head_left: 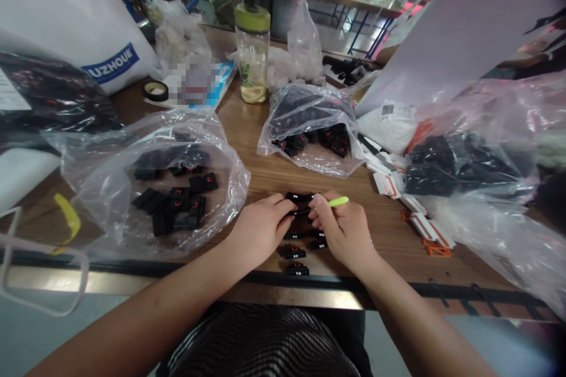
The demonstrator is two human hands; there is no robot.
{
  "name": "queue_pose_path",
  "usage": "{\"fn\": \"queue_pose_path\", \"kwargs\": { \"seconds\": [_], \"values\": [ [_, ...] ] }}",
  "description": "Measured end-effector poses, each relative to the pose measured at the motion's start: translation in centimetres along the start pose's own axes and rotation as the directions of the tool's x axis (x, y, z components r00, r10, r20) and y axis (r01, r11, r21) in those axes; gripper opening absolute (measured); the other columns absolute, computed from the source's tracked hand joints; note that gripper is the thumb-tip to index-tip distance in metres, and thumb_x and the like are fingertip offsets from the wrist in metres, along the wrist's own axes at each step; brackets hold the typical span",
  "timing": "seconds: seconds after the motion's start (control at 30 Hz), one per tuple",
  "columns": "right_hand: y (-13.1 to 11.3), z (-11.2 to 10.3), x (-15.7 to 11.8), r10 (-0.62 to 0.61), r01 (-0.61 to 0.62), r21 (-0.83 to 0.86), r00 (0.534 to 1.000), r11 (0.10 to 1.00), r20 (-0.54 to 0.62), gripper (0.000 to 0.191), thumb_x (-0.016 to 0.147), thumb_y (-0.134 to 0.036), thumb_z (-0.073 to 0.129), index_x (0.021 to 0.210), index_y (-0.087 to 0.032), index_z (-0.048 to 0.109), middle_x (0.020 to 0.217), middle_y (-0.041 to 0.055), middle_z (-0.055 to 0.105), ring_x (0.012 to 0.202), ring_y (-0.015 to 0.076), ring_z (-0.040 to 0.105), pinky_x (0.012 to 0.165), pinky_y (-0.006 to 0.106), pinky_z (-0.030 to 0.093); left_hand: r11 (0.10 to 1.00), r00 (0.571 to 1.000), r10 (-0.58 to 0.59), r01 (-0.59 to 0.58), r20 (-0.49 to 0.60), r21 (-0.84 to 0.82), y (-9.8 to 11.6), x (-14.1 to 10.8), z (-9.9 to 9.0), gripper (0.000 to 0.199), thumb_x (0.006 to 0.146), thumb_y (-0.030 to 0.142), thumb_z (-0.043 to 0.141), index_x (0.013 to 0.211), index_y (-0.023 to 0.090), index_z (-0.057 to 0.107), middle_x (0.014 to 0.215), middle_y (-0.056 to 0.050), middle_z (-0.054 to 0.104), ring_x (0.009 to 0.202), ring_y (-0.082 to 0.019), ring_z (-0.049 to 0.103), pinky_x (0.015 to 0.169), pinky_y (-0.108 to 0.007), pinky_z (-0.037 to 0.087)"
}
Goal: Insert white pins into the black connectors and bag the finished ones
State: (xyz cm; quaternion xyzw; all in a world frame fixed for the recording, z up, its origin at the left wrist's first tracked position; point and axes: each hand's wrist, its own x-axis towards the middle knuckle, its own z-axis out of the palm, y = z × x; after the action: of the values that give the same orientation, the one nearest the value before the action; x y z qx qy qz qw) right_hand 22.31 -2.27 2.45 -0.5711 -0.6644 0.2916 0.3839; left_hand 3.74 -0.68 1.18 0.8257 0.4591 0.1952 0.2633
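Note:
My right hand (pixel 347 232) is closed around a slim pen-like tool with a yellow-green handle (pixel 338 201). Its thin dark end points left, toward the black plastic connectors in the middle. My left hand (pixel 259 231) has its fingers curled at a black connector (pixel 300 211), which is partly hidden between both hands. Just beyond the fingertips lies another black connector (pixel 293 195) with small white dots. Nearer the table edge are more connectors in short rows, among them a front one (pixel 298 270) and one (pixel 294 252) with a red clip, both marked with white dots.
An open clear bag (pixel 234 188) of black connectors lies left, and another bag (pixel 309 106) lies ahead. A bottle (pixel 252 53) and a tape roll (pixel 155 91) stand behind. White-and-orange strips (pixel 424 227) and a bag of dark parts (pixel 469 165) lie right on the table (pixel 252 156).

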Motion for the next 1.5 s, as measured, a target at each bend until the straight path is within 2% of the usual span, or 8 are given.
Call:
{"fn": "queue_pose_path", "kwargs": {
  "seconds": [0.27, 0.47, 0.83, 1.07, 1.27, 1.5],
  "values": [
    [-0.04, 0.0, -0.58, 0.027, -0.009, 0.097, 0.982, 0.995, -0.186, 0.035, 0.099, -0.042, 0.049, 0.079, -0.019, 0.067, 0.062, 0.0006, 0.067, 0.048, 0.0109, 0.061, 0.047, 0.022, 0.049, 1.0, 1.0, 0.01, -0.01, -0.007, -0.027, -0.03, 0.02, 0.0, 0.017, 0.094, 0.016, 0.057, 0.106, 0.02, 0.068, 0.098, -0.004, 0.066, 0.089, -0.021, 0.067, 0.083, -0.038, 0.054],
    [-0.03, 0.31, -0.37, 0.024, -0.012, 0.096, 0.993, 0.995, -0.12, 0.033, 0.099, -0.039, 0.05, 0.079, -0.018, 0.067, 0.062, -0.0004, 0.066, 0.048, 0.0098, 0.062, 0.047, 0.021, 0.048, 0.999, 1.0, 0.01, -0.011, -0.009, -0.036, -0.05, -0.03, -0.06, 0.02, 0.093, 0.014, 0.057, 0.109, 0.02, 0.068, 0.099, -0.004, 0.066, 0.089, -0.021, 0.067, 0.083, -0.038, 0.054],
    [0.13, 0.38, -0.31, 0.028, -0.018, 0.079, 0.991, 0.997, -0.129, 0.035, 0.099, -0.041, 0.049, 0.079, -0.018, 0.067, 0.061, 0.0001, 0.066, 0.048, 0.0103, 0.061, 0.047, 0.021, 0.049, 1.0, 1.0, 0.002, -0.002, -0.007, -0.024, 0.01, 0.04, -0.05, 0.02, 0.093, 0.015, 0.057, 0.109, 0.021, 0.068, 0.099, -0.004, 0.066, 0.089, -0.021, 0.067, 0.084, -0.039, 0.054],
    [0.12, 0.32, -0.59, -0.053, 0.052, -0.045, 0.998, 0.998, -0.015, 0.03, 0.099, -0.037, 0.049, 0.083, -0.019, 0.067, 0.069, 0.0016, 0.068, 0.057, 0.0125, 0.065, 0.054, 0.023, 0.051, 0.999, 1.0, -0.007, 0.007, -0.003, -0.039, 0.01, -0.02, -0.12, 0.018, 0.093, 0.015, 0.057, 0.107, 0.019, 0.067, 0.099, -0.004, 0.066, 0.088, -0.022, 0.067, 0.081, -0.038, 0.054],
    [0.16, 0.09, -0.98, -0.037, 0.039, 0.009, 0.988, 0.999, -0.148, 0.029, 0.1, -0.034, 0.05, 0.081, -0.019, 0.067, 0.065, -0.0006, 0.067, 0.05, 0.0101, 0.062, 0.051, 0.022, 0.049, 0.999, 1.0, 0.0, -0.001, -0.009, -0.047, -0.11, -0.04, -0.07, 0.019, 0.093, 0.015, 0.057, 0.107, 0.021, 0.067, 0.098, -0.003, 0.065, 0.086, -0.02, 0.067, 0.081, -0.037, 0.054],
    [0.3, 0.35, -0.77, -0.035, 0.037, 0.012, 0.992, 0.999, -0.123, 0.029, 0.1, -0.034, 0.05, 0.082, -0.018, 0.066, 0.064, -0.0007, 0.066, 0.05, 0.0099, 0.063, 0.051, 0.022, 0.049, 0.999, 1.0, -0.008, 0.008, 0.003, -0.052, 0.01, -0.06, -0.13, 0.023, 0.092, 0.013, 0.057, 0.111, 0.022, 0.068, 0.1, -0.004, 0.066, 0.088, -0.021, 0.067, 0.083, -0.038, 0.054]
  ]
}}
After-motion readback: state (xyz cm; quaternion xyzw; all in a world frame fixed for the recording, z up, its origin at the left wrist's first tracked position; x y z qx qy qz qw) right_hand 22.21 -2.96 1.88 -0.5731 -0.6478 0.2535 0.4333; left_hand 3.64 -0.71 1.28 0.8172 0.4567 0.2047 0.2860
